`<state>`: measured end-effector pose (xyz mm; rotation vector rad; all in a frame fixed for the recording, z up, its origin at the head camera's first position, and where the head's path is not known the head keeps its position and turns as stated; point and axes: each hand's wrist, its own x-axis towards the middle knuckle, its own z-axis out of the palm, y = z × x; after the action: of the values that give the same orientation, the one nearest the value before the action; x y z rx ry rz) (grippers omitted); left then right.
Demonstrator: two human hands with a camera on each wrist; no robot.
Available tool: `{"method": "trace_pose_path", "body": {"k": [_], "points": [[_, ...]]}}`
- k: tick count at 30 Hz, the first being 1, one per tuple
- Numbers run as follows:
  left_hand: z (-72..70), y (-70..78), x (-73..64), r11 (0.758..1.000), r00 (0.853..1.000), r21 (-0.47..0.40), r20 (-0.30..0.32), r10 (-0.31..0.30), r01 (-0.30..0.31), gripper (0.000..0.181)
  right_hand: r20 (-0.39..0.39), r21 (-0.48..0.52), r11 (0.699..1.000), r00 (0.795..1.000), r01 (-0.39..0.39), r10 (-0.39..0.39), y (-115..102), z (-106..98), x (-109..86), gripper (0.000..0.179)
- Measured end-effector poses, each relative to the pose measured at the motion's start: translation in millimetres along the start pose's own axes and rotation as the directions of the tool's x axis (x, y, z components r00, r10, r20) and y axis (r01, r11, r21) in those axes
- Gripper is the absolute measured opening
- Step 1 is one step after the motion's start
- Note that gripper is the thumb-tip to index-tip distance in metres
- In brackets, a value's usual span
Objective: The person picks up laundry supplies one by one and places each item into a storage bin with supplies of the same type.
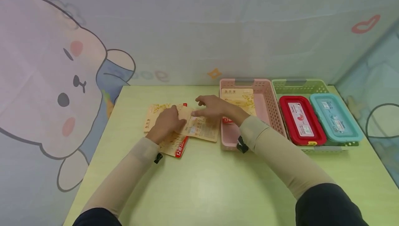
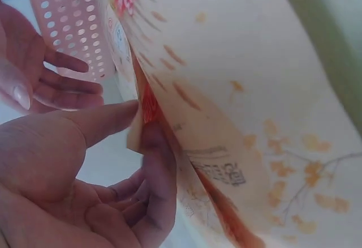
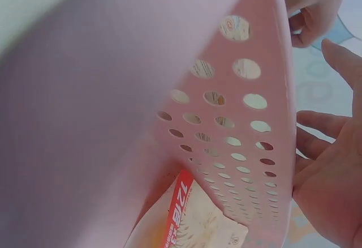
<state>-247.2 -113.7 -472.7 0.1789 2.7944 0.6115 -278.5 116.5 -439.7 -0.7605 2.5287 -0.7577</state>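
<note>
Several flat beige packets with red printed strips [image 1: 179, 147] lie overlapping on the left half of the table. My left hand [image 1: 168, 123] is over them, its thumb and a finger pinching the edge of one packet [image 2: 133, 137]. The packet with small print [image 1: 204, 130] extends rightward from that hand. Just above that packet's right part, my right hand [image 1: 213, 107] has its fingers spread and grips nothing. In the right wrist view it is beside the rim of the pink basket [image 3: 254, 44]. Another such packet [image 1: 238, 97] lies inside the pink basket.
Right of the pink basket stands a green basket [image 1: 299, 86], holding a red-lidded box [image 1: 288, 123] and a teal-lidded box [image 1: 350, 127]. A printed cloth [image 1: 187, 38] hangs behind the table [image 1: 199, 184]. At far right a dark cable [image 1: 369, 118] curves against the cloth.
</note>
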Motion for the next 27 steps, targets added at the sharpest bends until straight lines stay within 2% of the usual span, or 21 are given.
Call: {"method": "trace_pose_path", "body": {"k": [3,5,7,10,15,22,27], "points": [[-4.1,-2.5,1.9,0.995,0.999,-0.101,0.050,0.002,0.003,0.035,-0.017,0.017,1.000,1.000,-0.004,0.005,1.5,-1.0,0.4,0.080],[-7.6,-3.8,3.0,0.986,0.996,-0.164,0.089,0.004,0.010,0.037,-0.016,0.026,1.000,1.000,-0.007,0.007,2.6,-1.2,0.7,0.081],[-10.5,-5.3,4.1,0.978,0.992,-0.206,0.128,0.008,0.019,0.044,-0.012,0.031,0.999,1.000,-0.008,0.008,2.7,-1.4,0.8,0.080],[-13.6,-7.5,4.4,0.974,0.987,-0.227,0.156,0.028,0.008,0.048,-0.011,0.030,1.000,1.000,-0.006,0.006,2.0,-2.1,0.7,0.078],[-16.4,-10.4,1.2,0.958,0.984,-0.285,0.151,0.091,-0.045,0.028,-0.020,0.024,1.000,1.000,0.005,-0.005,1.7,-2.9,0.4,0.073],[-14.6,-11.2,-2.7,0.914,0.980,-0.387,0.101,0.172,-0.120,0.029,-0.022,0.023,0.999,0.999,0.030,-0.030,-1.5,-3.2,0.8,0.071],[-11.3,-7.9,-7.9,0.883,0.976,-0.451,0.101,0.194,-0.129,0.038,-0.042,0.028,1.000,0.999,0.004,-0.003,-10.5,-3.4,1.0,0.066]]}}
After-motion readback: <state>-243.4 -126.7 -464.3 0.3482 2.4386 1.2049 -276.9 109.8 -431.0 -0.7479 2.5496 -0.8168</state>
